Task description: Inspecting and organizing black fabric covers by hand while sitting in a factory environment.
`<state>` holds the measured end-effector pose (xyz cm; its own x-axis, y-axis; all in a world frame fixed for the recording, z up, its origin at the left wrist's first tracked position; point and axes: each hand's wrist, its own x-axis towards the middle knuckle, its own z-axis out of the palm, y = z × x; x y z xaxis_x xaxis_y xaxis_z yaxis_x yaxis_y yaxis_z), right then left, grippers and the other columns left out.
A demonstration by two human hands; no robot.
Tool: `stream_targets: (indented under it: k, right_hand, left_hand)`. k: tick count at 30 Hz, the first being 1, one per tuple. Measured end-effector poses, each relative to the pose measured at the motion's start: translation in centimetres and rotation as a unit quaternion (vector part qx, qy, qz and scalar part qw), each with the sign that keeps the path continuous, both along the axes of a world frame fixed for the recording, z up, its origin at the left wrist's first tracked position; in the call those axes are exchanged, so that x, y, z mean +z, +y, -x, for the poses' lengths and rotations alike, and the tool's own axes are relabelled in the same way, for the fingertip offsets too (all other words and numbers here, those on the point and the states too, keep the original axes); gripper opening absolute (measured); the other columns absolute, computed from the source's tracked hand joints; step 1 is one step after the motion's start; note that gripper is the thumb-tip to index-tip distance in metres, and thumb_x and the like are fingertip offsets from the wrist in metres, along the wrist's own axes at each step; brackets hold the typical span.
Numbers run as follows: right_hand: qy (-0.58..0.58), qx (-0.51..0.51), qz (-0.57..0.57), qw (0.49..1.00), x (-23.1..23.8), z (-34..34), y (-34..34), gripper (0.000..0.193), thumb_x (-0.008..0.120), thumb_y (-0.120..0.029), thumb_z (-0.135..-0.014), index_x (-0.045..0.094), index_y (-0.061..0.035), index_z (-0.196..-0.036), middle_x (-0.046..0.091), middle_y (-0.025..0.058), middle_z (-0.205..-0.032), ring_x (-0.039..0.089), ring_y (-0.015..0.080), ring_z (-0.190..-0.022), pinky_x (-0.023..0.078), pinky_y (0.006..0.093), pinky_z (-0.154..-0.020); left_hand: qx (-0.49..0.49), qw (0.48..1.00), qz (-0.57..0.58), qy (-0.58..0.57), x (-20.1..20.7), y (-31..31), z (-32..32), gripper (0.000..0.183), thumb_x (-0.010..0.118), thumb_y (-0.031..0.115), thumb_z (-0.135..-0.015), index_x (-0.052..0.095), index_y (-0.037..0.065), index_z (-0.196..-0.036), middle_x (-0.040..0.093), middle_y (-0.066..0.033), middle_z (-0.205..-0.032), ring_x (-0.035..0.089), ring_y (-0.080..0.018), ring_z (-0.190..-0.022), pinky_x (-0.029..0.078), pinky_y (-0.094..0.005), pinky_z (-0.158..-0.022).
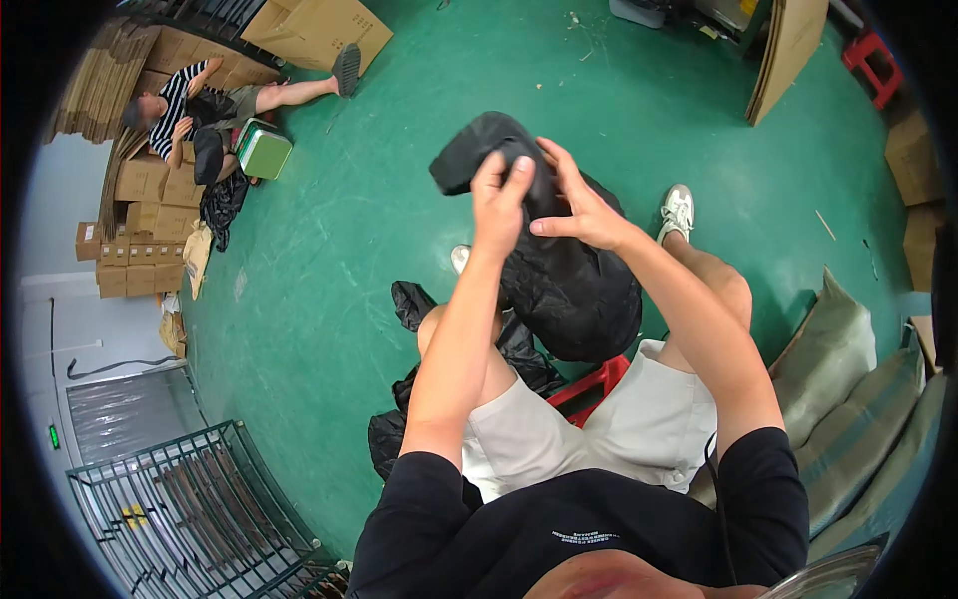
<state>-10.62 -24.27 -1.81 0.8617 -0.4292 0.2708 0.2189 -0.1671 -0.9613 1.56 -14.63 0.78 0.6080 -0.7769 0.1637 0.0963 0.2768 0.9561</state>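
Both my hands are raised in front of my lap, around a dark black fabric item (pixel 486 135) with a flat end sticking out to the left; its exact kind cannot be told. My left hand (pixel 501 205) is closed on it, thumb up along its near side. From the right, my right hand (pixel 584 205) curls round it, with the thumb below and fingers above. Directly underneath, a bulky black bag (pixel 574 304) of crinkled material sits between my knees. Where the held item ends and the bag begins is unclear.
A red stool (pixel 596 389) shows between my thighs. More black bags (pixel 387 439) lie by my left leg, and stuffed woven sacks (pixel 828 349) lean at my right. At the far left a seated person (pixel 185 115) handles something black, beside stacked cartons (pixel 150 225). A metal rack (pixel 200 509) stands lower left.
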Motion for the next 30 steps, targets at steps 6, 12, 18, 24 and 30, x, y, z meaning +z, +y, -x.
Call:
stream_targets:
  k: [6, 12, 18, 24, 30]
  right_hand:
    - [0.041, -0.170, -0.262, 0.949, -1.6, -1.1, -1.1, 0.036, 0.054, 0.005, -0.082, 0.055, -0.0002, -0.118, 0.062, 0.0075, -0.102, 0.057, 0.0168, -0.099, 0.046, 0.0302, -0.088]
    - [0.114, -0.136, -0.386, 0.905, 1.1, 0.1, -2.8, 0.029, 0.055, -0.007, -0.087, 0.061, -0.0038, -0.115, 0.066, 0.0066, -0.104, 0.062, 0.0166, -0.093, 0.048, 0.0290, -0.084]
    - [0.026, -0.001, -0.551, 0.834, 2.6, 1.1, -3.0, 0.031, 0.052, -0.022, -0.095, 0.064, -0.0005, -0.114, 0.069, 0.0111, -0.107, 0.067, 0.0224, -0.094, 0.052, 0.0345, -0.087]
    - [0.084, -0.197, -0.528, 0.822, 5.8, 1.0, -2.9, 0.035, 0.054, -0.030, -0.096, 0.068, -0.0016, -0.111, 0.070, 0.0111, -0.108, 0.066, 0.0251, -0.093, 0.050, 0.0354, -0.090]
    - [0.138, -0.230, -0.259, 0.928, 3.0, 2.7, -4.7, 0.048, 0.054, -0.028, -0.097, 0.050, 0.0028, -0.134, 0.056, 0.0116, -0.133, 0.052, 0.0224, -0.120, 0.036, 0.0308, -0.104]
  left_hand:
    - [-0.067, 0.932, -0.101, -0.343, 1.6, -0.4, 2.0, 0.028, 0.053, 0.018, -0.094, 0.065, 0.000, -0.110, 0.063, -0.0155, -0.096, 0.060, -0.0295, -0.093, 0.046, -0.0363, -0.085]
    - [0.179, 0.785, -0.116, -0.581, 1.2, 0.3, -0.5, 0.037, 0.071, 0.005, -0.071, 0.064, 0.005, -0.108, 0.062, -0.0148, -0.112, 0.057, -0.0358, -0.110, 0.044, -0.0425, -0.095]
    - [0.141, 0.844, -0.352, -0.378, 0.0, 1.0, -3.2, 0.040, 0.076, 0.012, -0.068, 0.067, 0.003, -0.106, 0.068, -0.0160, -0.106, 0.063, -0.0340, -0.103, 0.048, -0.0397, -0.089]
    - [0.101, 0.901, -0.322, -0.272, -2.5, 2.7, -6.4, 0.031, 0.057, -0.001, -0.075, 0.069, -0.001, -0.104, 0.072, -0.0139, -0.093, 0.068, -0.0207, -0.085, 0.052, -0.0330, -0.076]
    - [0.070, 0.991, -0.107, 0.033, -1.1, 2.3, -6.2, 0.009, 0.056, 0.008, -0.090, 0.064, 0.005, -0.088, 0.062, 0.0028, -0.077, 0.055, -0.0064, -0.071, 0.043, -0.0232, -0.066]
